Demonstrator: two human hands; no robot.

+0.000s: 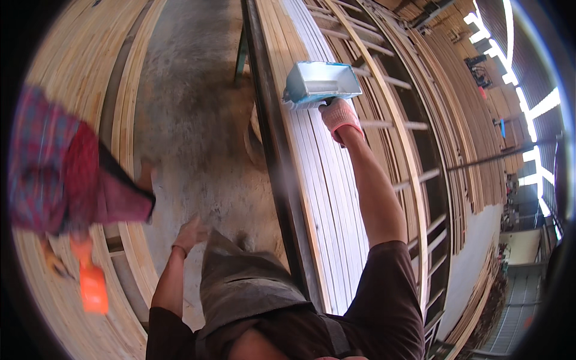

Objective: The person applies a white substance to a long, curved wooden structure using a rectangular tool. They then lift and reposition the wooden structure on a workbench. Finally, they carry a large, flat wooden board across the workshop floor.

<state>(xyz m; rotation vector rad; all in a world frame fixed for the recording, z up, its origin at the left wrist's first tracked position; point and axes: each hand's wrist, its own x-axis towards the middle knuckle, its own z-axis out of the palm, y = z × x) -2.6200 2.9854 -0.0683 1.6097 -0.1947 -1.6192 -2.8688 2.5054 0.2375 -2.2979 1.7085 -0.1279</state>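
Dark shirt (300, 332) nearest, pale box (327, 79) just beyond right grip (341, 117).

The head view comes from the left one of two side-by-side fisheye cameras, looking steeply down past the wearer's dark grey apron (249, 285), which sits very near the lens. The picture's top lies ahead of the wearer; the right grip (339, 115), in a pink-and-white knit glove, is at arm's length, above a long dark-edged desk (279, 162). The lens reaches from pale wooden boards (78, 60) at left to a corrugated grey roof (543, 72) at right, bending straight edges.
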